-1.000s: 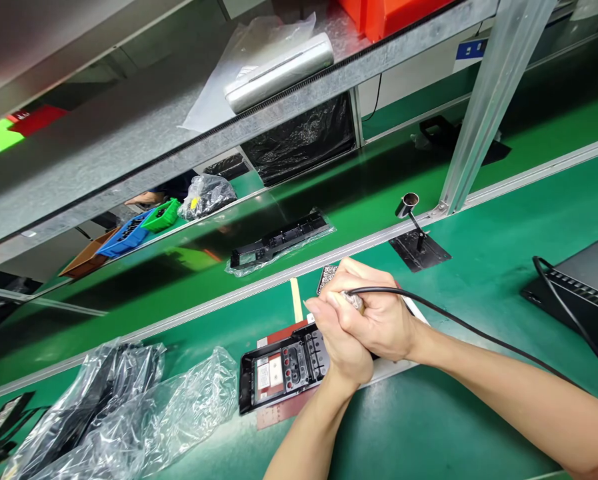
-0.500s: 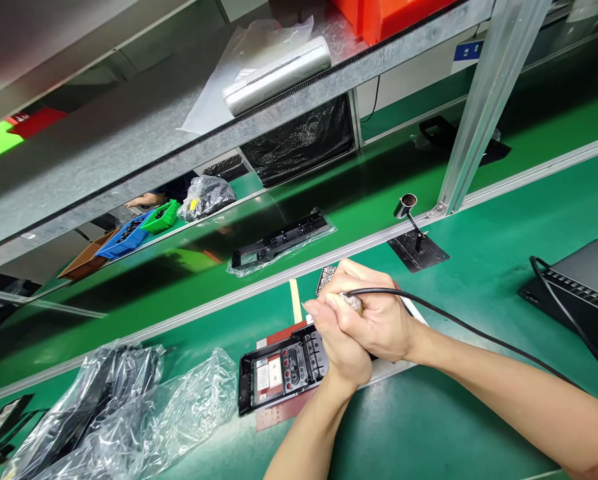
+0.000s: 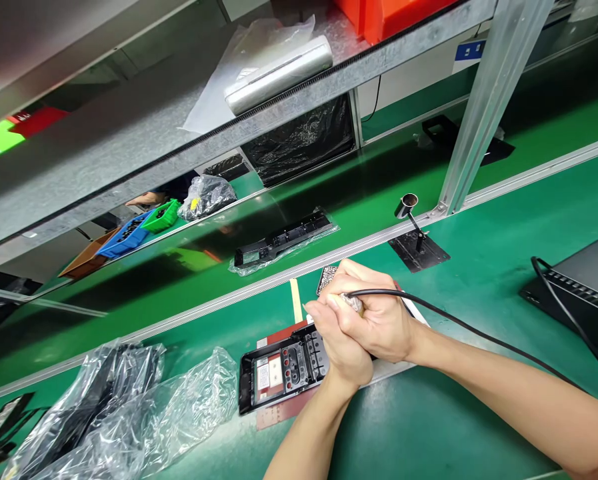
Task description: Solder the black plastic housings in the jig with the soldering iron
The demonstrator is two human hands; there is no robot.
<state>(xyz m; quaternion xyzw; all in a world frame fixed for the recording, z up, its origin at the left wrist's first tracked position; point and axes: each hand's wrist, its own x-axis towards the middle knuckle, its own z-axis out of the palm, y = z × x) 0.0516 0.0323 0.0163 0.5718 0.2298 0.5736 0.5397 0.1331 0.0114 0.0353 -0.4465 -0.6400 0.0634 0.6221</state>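
Note:
My right hand (image 3: 386, 327) is closed round the taped, tan end of a corded hand tool (image 3: 355, 304). A black cable leaves its top towards the right. Pressed against it, my left hand (image 3: 346, 357) is closed too, apparently round the same tool. The tool's lower part and tip are hidden under my hands, so its exact kind does not show. Beneath them lies a black plastic housing (image 3: 247, 383) with an open frame on its left, resting on a reddish-brown mat (image 3: 279, 419). My hands cover the housing's right part. A small tray of tiny metal parts (image 3: 325, 279) sits just behind.
Clear plastic bags with black parts (image 3: 103, 400) lie left. A tube-shaped metal holder (image 3: 407, 205) stands behind my hands on a black plate. A black box (image 3: 579, 293) with a cable is at right. Overhead runs a metal shelf (image 3: 143, 160); another person's hand (image 3: 146, 199) shows far left.
Both hands keep the same grip and place over the housing. Only a very slight shift of the whole view shows.

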